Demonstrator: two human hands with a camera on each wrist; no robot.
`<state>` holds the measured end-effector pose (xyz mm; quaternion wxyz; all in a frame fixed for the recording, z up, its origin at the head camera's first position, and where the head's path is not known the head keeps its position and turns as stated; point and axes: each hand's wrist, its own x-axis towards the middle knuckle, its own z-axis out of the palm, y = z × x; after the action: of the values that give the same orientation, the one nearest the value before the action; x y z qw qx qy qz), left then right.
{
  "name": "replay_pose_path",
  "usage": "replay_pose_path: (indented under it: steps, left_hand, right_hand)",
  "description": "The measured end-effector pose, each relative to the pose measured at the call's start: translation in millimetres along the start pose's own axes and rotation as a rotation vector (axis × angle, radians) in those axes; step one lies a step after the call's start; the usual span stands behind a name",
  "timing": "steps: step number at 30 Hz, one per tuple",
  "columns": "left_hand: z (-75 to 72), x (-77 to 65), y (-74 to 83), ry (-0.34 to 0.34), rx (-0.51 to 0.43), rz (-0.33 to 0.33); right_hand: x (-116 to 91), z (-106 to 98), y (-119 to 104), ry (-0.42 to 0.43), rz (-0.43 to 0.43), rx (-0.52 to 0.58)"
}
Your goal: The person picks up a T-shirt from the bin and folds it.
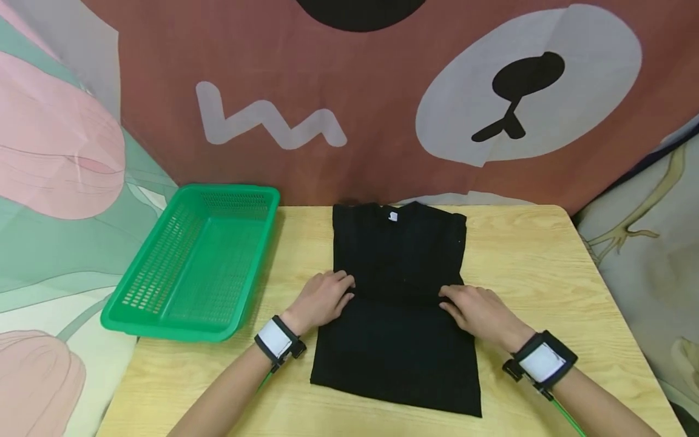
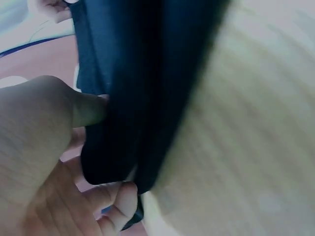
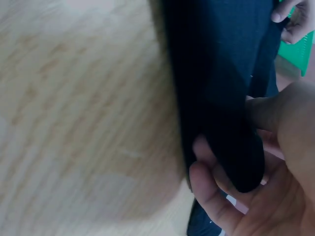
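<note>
A black T-shirt (image 1: pixel 398 358) lies spread on the table, its neckline with a small white label toward the wall and its hem toward me. My left hand (image 1: pixel 323 297) pinches the shirt's left side about halfway down. On the opposite side, my right hand (image 1: pixel 480 312) pinches the cloth at much the same height. A crease runs across the shirt between both hands. In the left wrist view, the thumb (image 2: pixel 88 109) lies over a raised fold with fingers beneath it. The right wrist view has the fold of cloth (image 3: pixel 236 152) between thumb and fingers.
A green plastic basket (image 1: pixel 218 273) with perforated sides stands on the left of the wooden table (image 1: pixel 524 243). Behind the table hangs a brown cloth (image 1: pixel 377 73) with a cartoon face. Each wrist wears a black strap, with a green cable running from it.
</note>
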<state>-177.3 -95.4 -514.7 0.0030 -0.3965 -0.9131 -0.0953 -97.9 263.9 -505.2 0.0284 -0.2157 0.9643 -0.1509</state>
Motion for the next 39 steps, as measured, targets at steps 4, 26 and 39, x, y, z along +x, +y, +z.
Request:
replay_pose_path:
  steps: [4, 26, 39]
  left_hand:
    - [4.4, 4.2, -3.6, 0.012, -0.040, 0.016]
    - [-20.9, -46.6, 50.8, 0.026, 0.051, 0.185]
    - [-12.1, -92.8, 87.2, -0.242, 0.143, 0.201]
  right_hand:
    - [-3.3, 6.6, 3.5, 0.041, 0.007, -0.024]
    - [-31.9, 12.9, -42.0, 0.194, -0.218, 0.010]
    - [-72.2, 24.3, -96.1, -0.187, -0.319, -0.077]
